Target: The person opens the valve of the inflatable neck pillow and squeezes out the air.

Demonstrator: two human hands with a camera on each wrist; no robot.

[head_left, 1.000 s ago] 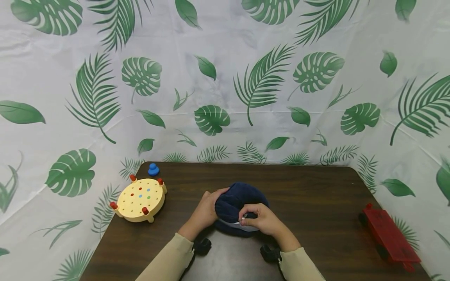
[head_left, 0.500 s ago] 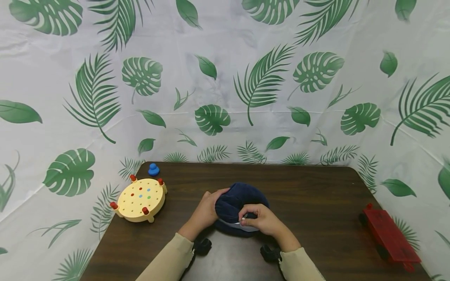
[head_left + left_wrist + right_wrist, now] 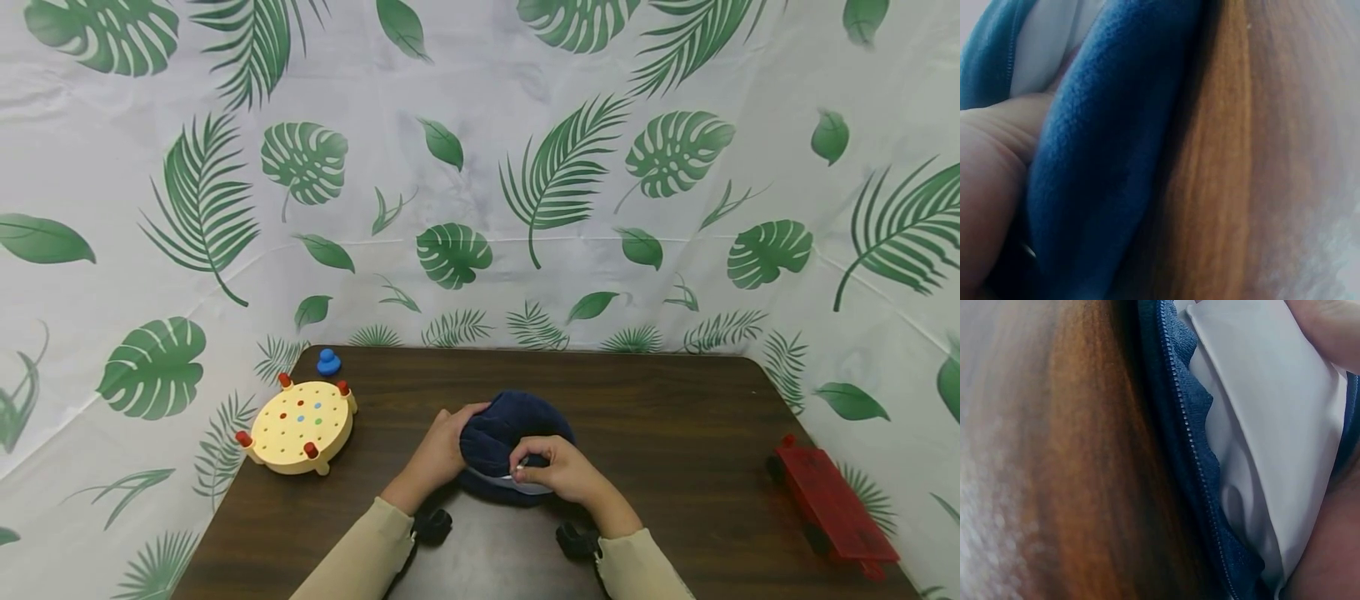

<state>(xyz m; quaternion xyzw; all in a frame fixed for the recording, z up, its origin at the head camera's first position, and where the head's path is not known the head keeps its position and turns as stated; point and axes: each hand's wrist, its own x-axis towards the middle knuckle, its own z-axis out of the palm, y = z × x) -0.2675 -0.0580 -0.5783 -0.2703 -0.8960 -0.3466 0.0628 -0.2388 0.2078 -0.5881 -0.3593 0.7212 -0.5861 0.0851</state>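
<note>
A rounded navy plush cushion (image 3: 513, 417) lies at the middle of the table. Its zipper (image 3: 1188, 428) is undone, and white inner fabric (image 3: 1279, 412) shows in the opening. My left hand (image 3: 441, 446) grips the cushion's left side, fingers over the top. In the left wrist view, the thumb goes in at the opening beside the blue plush edge (image 3: 1104, 144). With thumb and index finger, my right hand (image 3: 558, 471) pinches the white fabric at the front opening. Its fingertips partly hide what they hold.
On the left of the dark wooden table (image 3: 660, 408) stands a round yellow pegboard (image 3: 300, 425) with red-tipped legs. Behind it sits a small blue knobbed piece (image 3: 327, 362). A red wheeled board (image 3: 832, 504) lies at the right edge. A leaf-patterned cloth (image 3: 465, 192) hangs behind.
</note>
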